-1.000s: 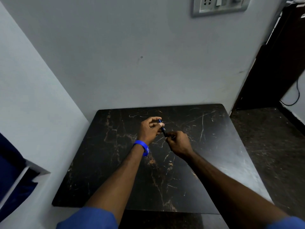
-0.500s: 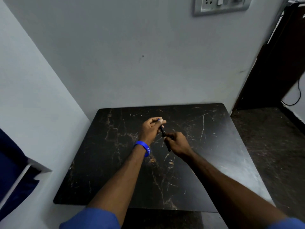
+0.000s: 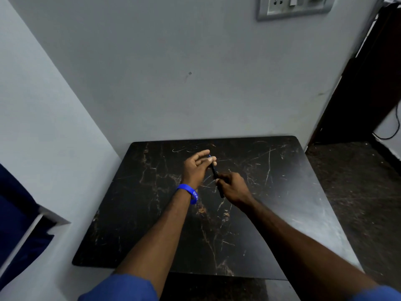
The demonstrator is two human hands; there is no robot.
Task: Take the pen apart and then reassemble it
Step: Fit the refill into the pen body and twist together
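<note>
Gripping pen [image 3: 214,170] w/ both hands; mid-barrel hidden by right hand [image 3: 233,187].

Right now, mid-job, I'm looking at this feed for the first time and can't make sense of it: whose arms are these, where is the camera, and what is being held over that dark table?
There is no machine here. The arms belong to a person in blue sleeves, and the single picture comes from a wide-angle camera worn on their head, looking forward and down.

The left hand, the one with the blue rubber wristband, pinches the far end of a slim dark pen between its fingertips. The right hand is closed around the near part of the same pen, so both hands hold it above the black marble-patterned tabletop. Whether the pen is already partly apart is too small to tell.

I see no loose parts lying on the tabletop. Behind it is a pale grey wall with a switch-and-socket plate at the top.
</note>
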